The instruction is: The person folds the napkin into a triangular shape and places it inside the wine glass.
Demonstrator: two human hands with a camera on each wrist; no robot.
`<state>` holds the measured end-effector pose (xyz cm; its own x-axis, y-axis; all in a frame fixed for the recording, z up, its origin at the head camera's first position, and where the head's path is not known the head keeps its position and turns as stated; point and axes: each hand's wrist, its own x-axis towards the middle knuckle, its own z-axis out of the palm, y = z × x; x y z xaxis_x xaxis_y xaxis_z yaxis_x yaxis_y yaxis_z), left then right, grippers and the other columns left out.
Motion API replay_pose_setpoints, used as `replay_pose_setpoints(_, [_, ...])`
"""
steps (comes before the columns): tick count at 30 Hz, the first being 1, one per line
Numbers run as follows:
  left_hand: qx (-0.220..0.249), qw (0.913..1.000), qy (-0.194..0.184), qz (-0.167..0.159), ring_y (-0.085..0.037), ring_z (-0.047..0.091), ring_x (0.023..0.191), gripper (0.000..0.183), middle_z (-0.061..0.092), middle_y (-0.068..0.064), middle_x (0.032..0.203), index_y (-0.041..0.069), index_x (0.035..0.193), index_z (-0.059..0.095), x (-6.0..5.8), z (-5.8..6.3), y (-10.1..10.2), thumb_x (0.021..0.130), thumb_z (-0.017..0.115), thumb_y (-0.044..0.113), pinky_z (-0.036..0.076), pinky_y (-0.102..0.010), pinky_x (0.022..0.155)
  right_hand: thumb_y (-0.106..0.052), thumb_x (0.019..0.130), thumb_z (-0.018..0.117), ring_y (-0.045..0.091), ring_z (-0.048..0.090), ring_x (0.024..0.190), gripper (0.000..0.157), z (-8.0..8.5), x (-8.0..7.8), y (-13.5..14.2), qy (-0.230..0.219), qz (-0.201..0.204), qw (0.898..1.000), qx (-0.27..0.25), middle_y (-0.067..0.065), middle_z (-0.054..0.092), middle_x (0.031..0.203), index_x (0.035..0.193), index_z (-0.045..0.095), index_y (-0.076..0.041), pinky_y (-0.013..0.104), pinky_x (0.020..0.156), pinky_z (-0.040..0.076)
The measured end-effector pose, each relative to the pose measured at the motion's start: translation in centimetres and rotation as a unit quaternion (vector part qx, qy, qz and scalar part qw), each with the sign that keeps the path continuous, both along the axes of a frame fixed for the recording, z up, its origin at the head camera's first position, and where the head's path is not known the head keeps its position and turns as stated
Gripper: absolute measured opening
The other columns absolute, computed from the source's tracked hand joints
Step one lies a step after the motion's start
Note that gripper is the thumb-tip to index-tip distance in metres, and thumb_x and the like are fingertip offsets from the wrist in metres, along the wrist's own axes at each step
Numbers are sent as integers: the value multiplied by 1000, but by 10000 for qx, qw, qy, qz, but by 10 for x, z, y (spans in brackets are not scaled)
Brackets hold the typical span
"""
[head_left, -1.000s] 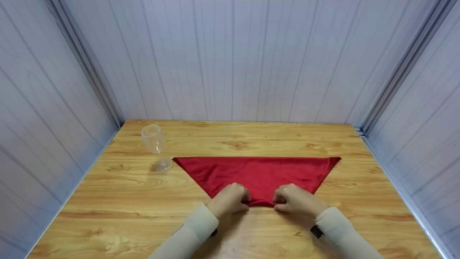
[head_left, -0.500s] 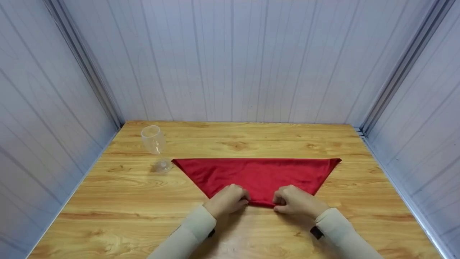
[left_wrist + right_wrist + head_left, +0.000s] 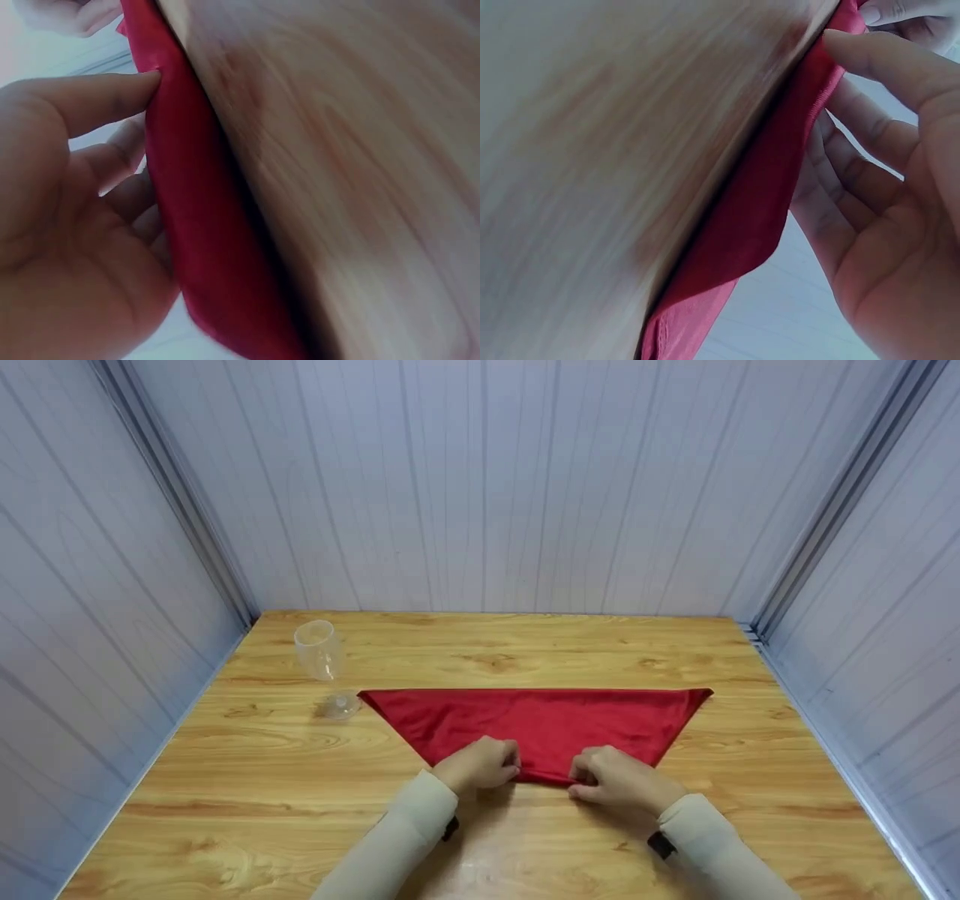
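Observation:
A red cloth (image 3: 559, 727) lies folded on the table, its long straight edge away from me and its sides slanting in toward my hands. Its near edge is turned up into a narrow roll. My left hand (image 3: 480, 763) pinches that edge left of the middle, and my right hand (image 3: 622, 778) pinches it on the right. In the left wrist view, the thumb (image 3: 112, 97) presses the red fabric (image 3: 199, 187) with curled fingers behind it. The right wrist view shows the other thumb (image 3: 877, 60) against the rolled fabric (image 3: 761, 180).
A clear stemmed glass (image 3: 321, 652) stands upright at the back left, its foot close to the cloth's left corner. The wooden table (image 3: 247, 787) is bounded by pale panel walls (image 3: 480, 487) at the back and both sides.
My left hand has shifted slightly away from me, and the cloth's near edge has rolled a little forward. My right hand stays almost where it was. The glass has not moved.

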<state>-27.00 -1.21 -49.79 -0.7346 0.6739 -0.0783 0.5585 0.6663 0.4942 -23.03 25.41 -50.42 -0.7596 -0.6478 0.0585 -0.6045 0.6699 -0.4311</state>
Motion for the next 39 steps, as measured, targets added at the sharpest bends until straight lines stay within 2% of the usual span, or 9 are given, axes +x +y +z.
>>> replay_pose_setpoints(7, [-367, 9992, -80, 112, -9, 51, 74, 6, 56, 6, 78, 13, 91, 61, -3, 0, 4, 97, 63, 13, 45, -25, 70, -26, 95, 71, 3, 56, 75, 9, -3, -1, 1, -137, -144, 9998, 46, -13, 57, 85, 89, 67, -20, 26, 67, 51])
replay_pose_setpoints(13, [-229, 9995, -66, 212, -10, 52, 74, 10, 57, 5, 77, 13, 87, 60, -3, -1, 4, 94, 67, 12, 46, -26, 70, -21, 98, 66, 10, 58, 86, 4, -6, -3, 4, -65, -72, 10000, 25, -10, 60, 92, 96, 66, -18, 36, 78, 51])
replay_pose_setpoints(21, [-149, 9994, -155, 259, -8, 51, 73, 11, 55, 7, 77, 14, 87, 59, -4, -3, 3, 95, 67, 13, 45, -25, 69, -8, 100, 60, 8, 57, 80, 5, -5, -8, 2, -289, -45, 9993, -224, -7, 59, 89, 103, 58, -11, 31, 71, 50])
replay_pose_setpoints(33, [-75, 9992, -309, 256, -8, 50, 72, 11, 54, 6, 75, 13, 89, 58, -3, -4, 3, 96, 67, 13, 45, -25, 69, -11, 105, 50, 8, 50, 72, 5, 2, -23, 2, -1271, -117, 9918, -39, -3, 60, 84, 103, 55, -12, 32, 72, 44])
replay_pose_setpoints(39, [-36, 9989, -380, 270, -9, 49, 74, 11, 54, 6, 77, 14, 89, 57, -5, -4, 0, 96, 66, 14, 44, -26, 70, -13, 104, 53, 7, 47, 68, 4, 3, -25, 1, -1393, -293, 9898, -97, -4, 61, 82, 102, 56, -11, 29, 68, 42])
